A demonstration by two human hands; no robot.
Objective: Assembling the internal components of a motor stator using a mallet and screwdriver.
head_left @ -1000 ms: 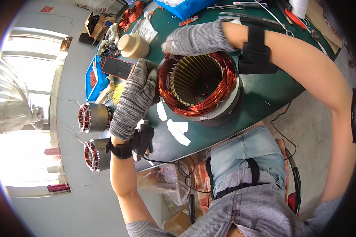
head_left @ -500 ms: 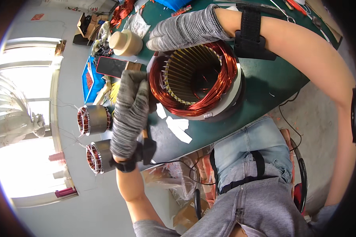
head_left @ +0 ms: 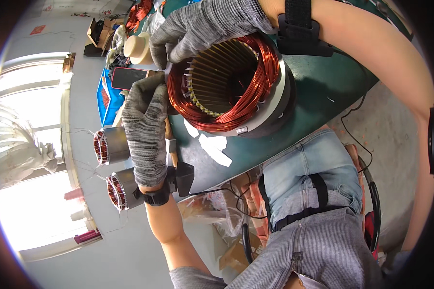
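Note:
A large motor stator [head_left: 255, 113] stands on the green table with its bore facing up. Thick copper windings [head_left: 217, 123] ring its rim, and yellowish slot liners [head_left: 217, 72] line the inside. My left hand [head_left: 147, 120], in a grey striped knit glove, is closed at the stator's left side, its fingertips bent against the outer edge. Over the far left rim arches my right hand [head_left: 202, 31], gloved alike, thumb and fingers curled down close to the left one. What lies between the fingers of either hand is hidden.
Two smaller stators [head_left: 115, 144] with trailing white leads sit left of my left forearm. Beyond my hands are a cream stepped cylinder [head_left: 137, 48], a phone [head_left: 128, 78] and a blue bin [head_left: 112, 103]. White paper pieces [head_left: 214, 149] lie on the green table [head_left: 323, 91].
My right hand has gone from flat, outstretched fingers to curled ones with the thumb apart, lower at the rim. My left hand stays at the stator's left side. The whole view has shifted a little.

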